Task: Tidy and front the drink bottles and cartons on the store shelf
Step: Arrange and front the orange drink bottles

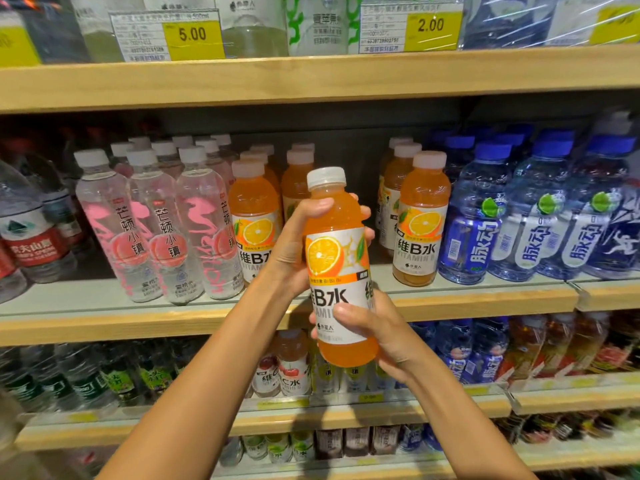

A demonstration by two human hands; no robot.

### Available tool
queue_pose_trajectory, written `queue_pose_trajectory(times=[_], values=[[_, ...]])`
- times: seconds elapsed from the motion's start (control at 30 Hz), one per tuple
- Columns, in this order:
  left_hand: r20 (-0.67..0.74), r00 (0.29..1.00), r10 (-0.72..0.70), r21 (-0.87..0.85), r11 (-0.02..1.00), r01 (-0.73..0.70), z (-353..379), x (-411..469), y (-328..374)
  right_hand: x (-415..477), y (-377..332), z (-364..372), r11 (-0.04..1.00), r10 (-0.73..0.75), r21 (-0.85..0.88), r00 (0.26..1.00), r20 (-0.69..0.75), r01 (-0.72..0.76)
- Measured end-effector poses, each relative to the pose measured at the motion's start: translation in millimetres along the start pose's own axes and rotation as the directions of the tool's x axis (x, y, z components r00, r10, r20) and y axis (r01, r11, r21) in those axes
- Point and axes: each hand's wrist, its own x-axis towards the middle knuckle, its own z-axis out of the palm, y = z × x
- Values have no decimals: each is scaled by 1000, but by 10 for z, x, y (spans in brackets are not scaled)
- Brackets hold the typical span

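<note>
In the head view, the centre of the frame is filled by an orange vitamin B water bottle (341,268), held in the air in front of the middle shelf (138,327) and not resting on it. Its likely home is the gap in the front row between the orange bottle on the left (254,216) and the orange bottle on the right (420,220). That gap looks narrow, so a bottle pushed in at an angle could clip either neighbour and tip it back into the rows behind, or nudge the right one against the blue-capped bottles (474,216) beside it. The held bottle's label is turned a little, with the printed name cut off at its left edge; set down this way it would face off-square beside its straight neighbours. The bottle is full and smooth, and a slack grip during the turn could let it drop toward the lower shelves. The left hand (294,244) comes up from the lower left of the frame and wraps the bottle's shoulder and upper label, thumb across the front and fingertips showing round the far side. The right hand (374,327) comes from the lower right and clasps the lower label and base, thumb lying over the front.
</note>
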Motion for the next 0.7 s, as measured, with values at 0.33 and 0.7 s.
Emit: queue_pose_trajectory(times=[0.33, 0.7], values=[[-406, 815, 414, 733, 680, 19, -42, -22, -172, 10, 131, 28, 904, -232, -427, 855, -463, 14], [-524, 611, 594, 668, 731, -138, 281, 115, -313, -24, 178, 221, 687, -425, -724, 775, -468, -61]])
